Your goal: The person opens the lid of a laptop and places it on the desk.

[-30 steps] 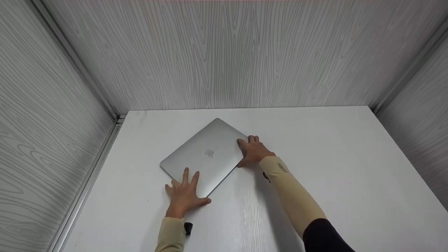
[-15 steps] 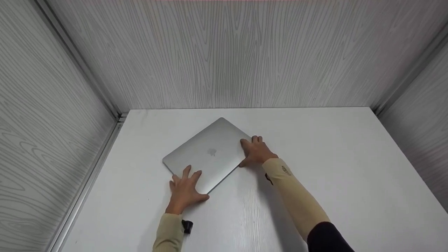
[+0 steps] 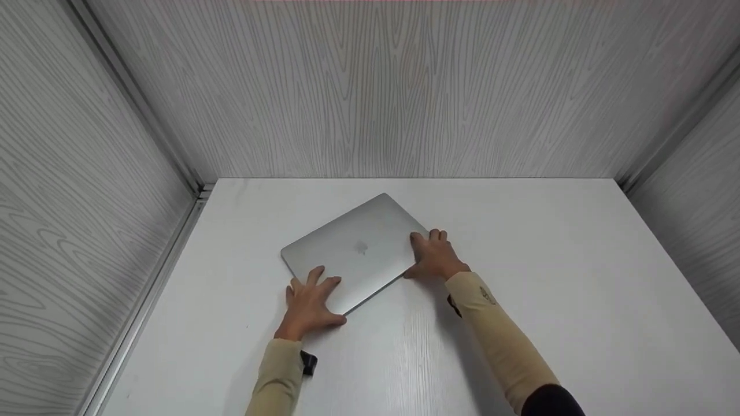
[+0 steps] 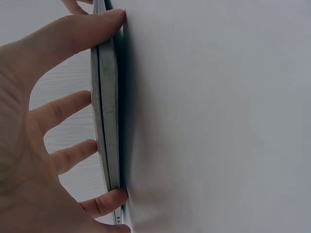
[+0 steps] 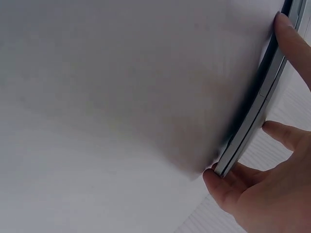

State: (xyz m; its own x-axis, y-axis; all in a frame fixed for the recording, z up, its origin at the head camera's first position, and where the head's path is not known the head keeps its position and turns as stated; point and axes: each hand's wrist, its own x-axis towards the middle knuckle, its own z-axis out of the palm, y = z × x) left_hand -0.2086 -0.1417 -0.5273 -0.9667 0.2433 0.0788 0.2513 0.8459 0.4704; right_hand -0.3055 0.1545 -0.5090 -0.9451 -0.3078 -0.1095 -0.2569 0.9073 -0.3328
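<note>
A closed silver laptop [image 3: 341, 248] with an apple logo on its lid lies flat and slanted on the white table. At its near left corner, my left hand [image 3: 309, 306] grips it: thumb at the front edge, two fingertips on the lid, others round the left side. My right hand [image 3: 436, 254] holds the right corner, its thumb at the front edge and one finger on the lid. The left wrist view shows the thumb crossing the thin laptop edge [image 4: 109, 107]. In the right wrist view, fingers and thumb bracket the laptop's rim [image 5: 250, 116].
The white table [image 3: 566, 277] ends at a grey wood-grain back panel [image 3: 370, 92]. Similar panels rise on the left [image 3: 75, 202] and right [image 3: 694, 231], with a metal rail [image 3: 144, 306] along the left edge.
The laptop has slid to the right and turned somewhat clockwise, its left corner moving away from me. Both hands have moved along with it, keeping their hold.
</note>
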